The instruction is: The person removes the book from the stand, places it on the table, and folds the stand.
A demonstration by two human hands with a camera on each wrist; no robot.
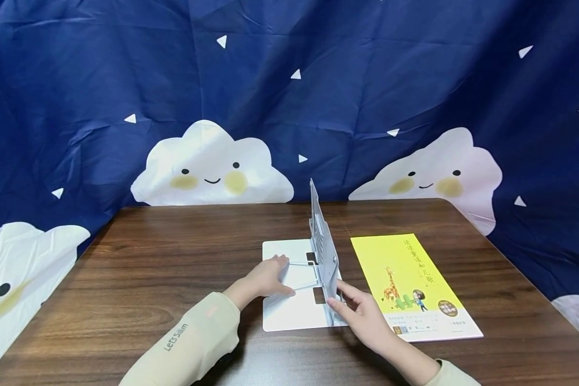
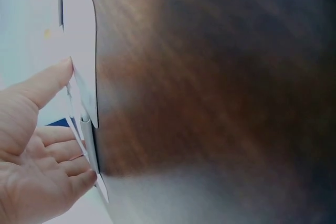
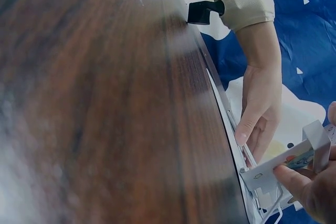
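Note:
A white book stand (image 1: 289,313) lies with its base plate flat on the table and its back panel (image 1: 324,252) raised nearly upright. White wire legs (image 1: 305,286) run between the base and the panel. My left hand (image 1: 266,276) rests over the base at the left, thumb and fingers spread about the wire legs; in the left wrist view the hand (image 2: 39,156) has its fingers extended against the stand. My right hand (image 1: 366,316) pinches the near lower part of the panel between thumb and fingers. Printed pictures show on the panel (image 3: 278,169) in the right wrist view.
A yellow book (image 1: 415,284) with a giraffe on its cover lies flat to the right of the stand. Beneath everything is a dark wooden table (image 1: 183,252). Behind it hangs a blue cloth (image 1: 270,80) with clouds and white triangles.

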